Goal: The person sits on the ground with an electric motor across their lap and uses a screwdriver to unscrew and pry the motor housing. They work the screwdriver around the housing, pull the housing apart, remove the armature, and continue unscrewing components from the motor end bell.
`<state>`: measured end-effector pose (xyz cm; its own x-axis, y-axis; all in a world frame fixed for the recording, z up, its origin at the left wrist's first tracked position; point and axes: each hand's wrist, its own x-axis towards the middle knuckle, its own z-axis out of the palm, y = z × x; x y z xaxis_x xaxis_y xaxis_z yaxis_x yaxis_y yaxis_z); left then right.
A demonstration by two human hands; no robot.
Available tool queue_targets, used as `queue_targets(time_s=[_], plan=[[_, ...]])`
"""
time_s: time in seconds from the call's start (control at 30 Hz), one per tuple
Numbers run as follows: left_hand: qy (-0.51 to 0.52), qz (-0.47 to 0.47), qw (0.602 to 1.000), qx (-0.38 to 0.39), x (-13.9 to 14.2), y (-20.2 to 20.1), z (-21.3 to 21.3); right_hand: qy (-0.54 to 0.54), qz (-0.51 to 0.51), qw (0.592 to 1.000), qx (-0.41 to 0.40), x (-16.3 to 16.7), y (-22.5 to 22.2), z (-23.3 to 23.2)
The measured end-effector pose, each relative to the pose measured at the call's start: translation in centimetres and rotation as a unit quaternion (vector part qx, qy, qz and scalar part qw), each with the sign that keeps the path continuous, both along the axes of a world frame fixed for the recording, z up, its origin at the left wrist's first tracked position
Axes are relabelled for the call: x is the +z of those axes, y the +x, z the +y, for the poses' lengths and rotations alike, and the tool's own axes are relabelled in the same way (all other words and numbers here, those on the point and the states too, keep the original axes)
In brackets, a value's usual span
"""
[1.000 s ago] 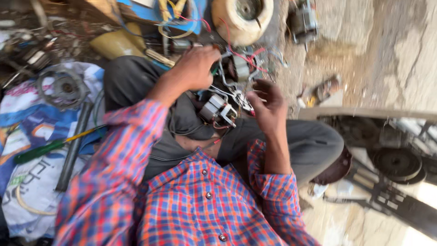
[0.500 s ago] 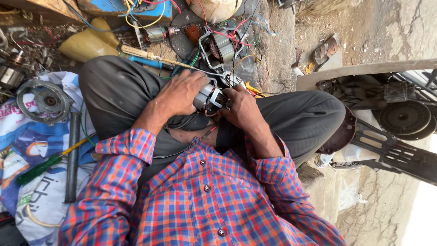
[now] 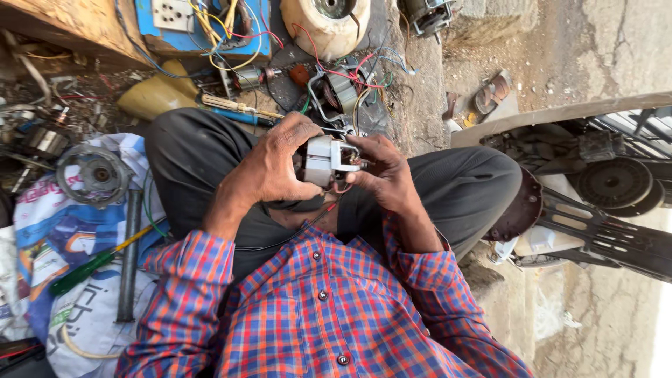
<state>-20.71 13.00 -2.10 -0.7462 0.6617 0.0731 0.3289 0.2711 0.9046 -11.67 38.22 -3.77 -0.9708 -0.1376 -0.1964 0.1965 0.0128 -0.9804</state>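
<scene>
Sitting cross-legged on the ground, the person held a small grey motor part [image 3: 323,161] with both hands just above the lap, at the centre of the frame. The left hand [image 3: 280,164] wrapped around its left side, fingers curled over the top and thumb underneath, closed firmly on it. The right hand [image 3: 381,171] gripped its right side, fingertips pinched against a bent metal bracket on the part's end. Thin red and dark wires [image 3: 318,213] hung from the part down toward the checked red and blue shirt [image 3: 329,315], whose sleeves were rolled to the forearms. Dark grey trousers [image 3: 462,185] covered both knees, spread left and right of the hands.

Just above the hands in the frame lay another wound motor core [image 3: 341,91] tangled in red, green and white wires. At the upper centre stood a cream plastic housing [image 3: 324,24], and to its left a blue switchboard [image 3: 203,24] with loose wires across it. A yellow funnel-shaped piece [image 3: 150,94] lay at the upper left, beside scattered metal scrap. On a printed sack [image 3: 49,238] at the left rested a round metal end cover [image 3: 93,175], a dark metal rod [image 3: 129,255] and a green-handled screwdriver [image 3: 87,269]. A dark plastic fan frame with a round hub [image 3: 616,185] filled the right side of the frame, lying on cracked concrete.
</scene>
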Motion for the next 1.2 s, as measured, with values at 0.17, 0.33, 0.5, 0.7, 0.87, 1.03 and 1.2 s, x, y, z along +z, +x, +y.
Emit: queue_targets(time_s=[0.17, 0.33, 0.5, 0.7, 0.87, 1.03, 1.2], plan=[[-0.037, 0.082, 0.994, 0.058, 6.4, 0.1, 0.9, -0.257, -0.028, 0.963, -0.076, 0.5, 0.5, -3.5], [-0.2, 0.174, 0.954, 0.142, 9.5, 2.3, 5.7, -0.527, -0.141, 0.811, -0.209, -1.6, 0.1, -6.8], [-0.224, 0.223, 0.943, 0.105, 8.4, 4.7, 8.3, -0.613, -0.207, 0.732, -0.213, -4.8, 0.9, -5.1], [-0.054, 0.198, 0.972, 0.112, 4.8, 7.1, 6.8, -0.651, -0.149, 0.725, -0.167, -6.1, 1.7, -3.9], [-0.038, 0.162, 0.981, 0.097, 3.4, 7.0, 5.4, -0.602, -0.132, 0.774, -0.145, -5.5, 1.3, -4.2], [-0.047, 0.138, 0.987, 0.072, 3.8, 6.4, 4.7, -0.63, -0.13, 0.754, -0.135, -4.1, 1.0, -4.5], [-0.05, 0.143, 0.986, 0.076, 4.3, 6.1, 3.8, -0.602, -0.177, 0.769, -0.121, -2.9, 0.8, -4.2]])
